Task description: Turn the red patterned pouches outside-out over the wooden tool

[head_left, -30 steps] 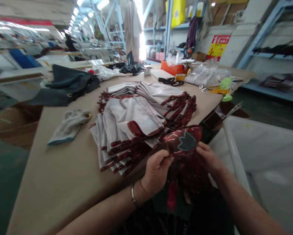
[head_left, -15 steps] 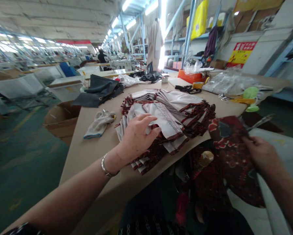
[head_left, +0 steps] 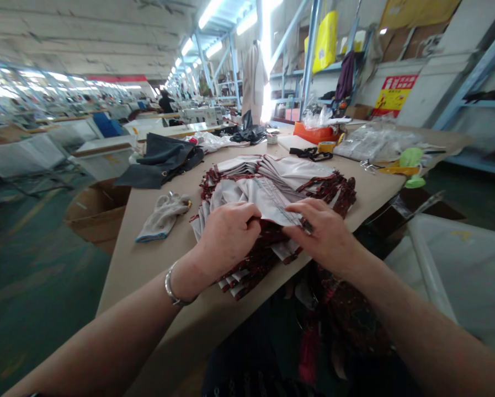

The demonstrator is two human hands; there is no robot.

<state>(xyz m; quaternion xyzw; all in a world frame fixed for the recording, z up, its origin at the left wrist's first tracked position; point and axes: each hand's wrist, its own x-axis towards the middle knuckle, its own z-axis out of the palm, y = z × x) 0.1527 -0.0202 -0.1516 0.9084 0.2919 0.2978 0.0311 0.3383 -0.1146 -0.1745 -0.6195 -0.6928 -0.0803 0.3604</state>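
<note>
Top piece (head_left: 272, 201) pinched on fanned fabric stack (head_left: 301, 172), near counter (head_left: 148, 267) edge.
Left hand (head_left: 228, 236) curled, right hand (head_left: 328, 240) narrowed, both gripping it; fanned, likely to expose edges.

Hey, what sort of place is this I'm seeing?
Probably a garment factory: the left hand and right hand rest on a stack of white fabric pieces with dark red patterned trim on a long brown worktable, and rows of white workstations recede behind.

head cam | on the person's head | faces forward-down | close over table (head_left: 156, 264) edge
</note>
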